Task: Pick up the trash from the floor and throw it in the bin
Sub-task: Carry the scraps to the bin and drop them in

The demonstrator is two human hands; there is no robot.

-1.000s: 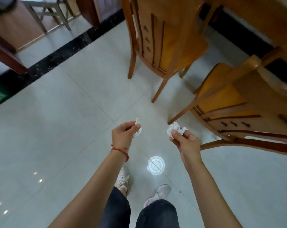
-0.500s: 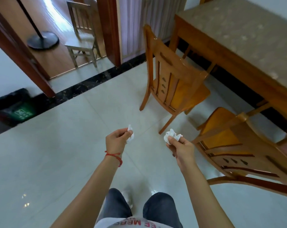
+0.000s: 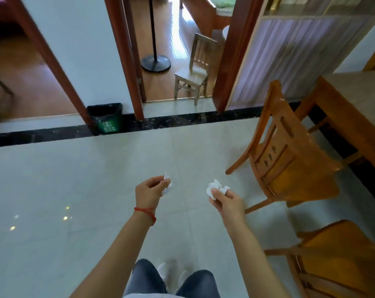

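Head view showed two crumpled white tissue wads held above the pale tiled floor (image 3: 53, 190). The left hand (image 3: 149, 193) pinched the smaller wad (image 3: 167, 186) at its fingertips; the right hand (image 3: 227, 201) curled thumb and fingers round the larger wad (image 3: 216, 187). Well beyond both sets of fingers stood a green bin (image 3: 108, 121) with a black liner; its contents were not visible.

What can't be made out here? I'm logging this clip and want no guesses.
All in the head view:
- Inside of the green bin: the black liner and the viewing angle hide the contents.
- Label on the bin: too small to read.
- Paper wad in the left hand: mostly hidden by the fingers.
- Table: cut off by the right edge.
- Feet: blurred, behind the knees.
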